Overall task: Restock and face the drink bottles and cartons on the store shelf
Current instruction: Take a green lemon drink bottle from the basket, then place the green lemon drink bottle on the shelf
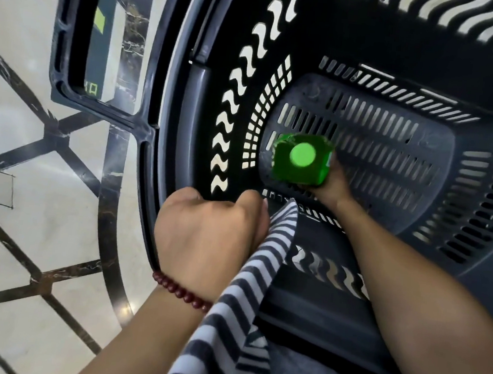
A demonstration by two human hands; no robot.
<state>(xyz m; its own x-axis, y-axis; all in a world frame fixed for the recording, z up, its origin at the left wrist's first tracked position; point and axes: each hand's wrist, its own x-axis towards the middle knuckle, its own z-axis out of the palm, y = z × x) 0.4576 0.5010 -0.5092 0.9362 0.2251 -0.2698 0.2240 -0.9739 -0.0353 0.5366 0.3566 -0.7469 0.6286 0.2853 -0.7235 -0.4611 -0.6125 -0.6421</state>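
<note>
I look straight down into a dark grey plastic shopping basket (405, 159). A green drink carton (300, 158) with a round light-green cap stands upright near the basket's bottom. My right hand (330, 182) reaches deep inside and grips the carton from the right and underneath. My left hand (208, 231), with a red bead bracelet at the wrist, is curled round the basket's near rim and pinches a black-and-white striped cloth (247, 300) there. The fingers of my left hand are hidden under the hand.
The basket's handle frame (98, 99) sticks out to the upper left over a pale marble floor (27, 227) with dark inlaid lines. Apart from the carton, the slotted basket bottom is bare. The striped cloth hangs down over the near rim.
</note>
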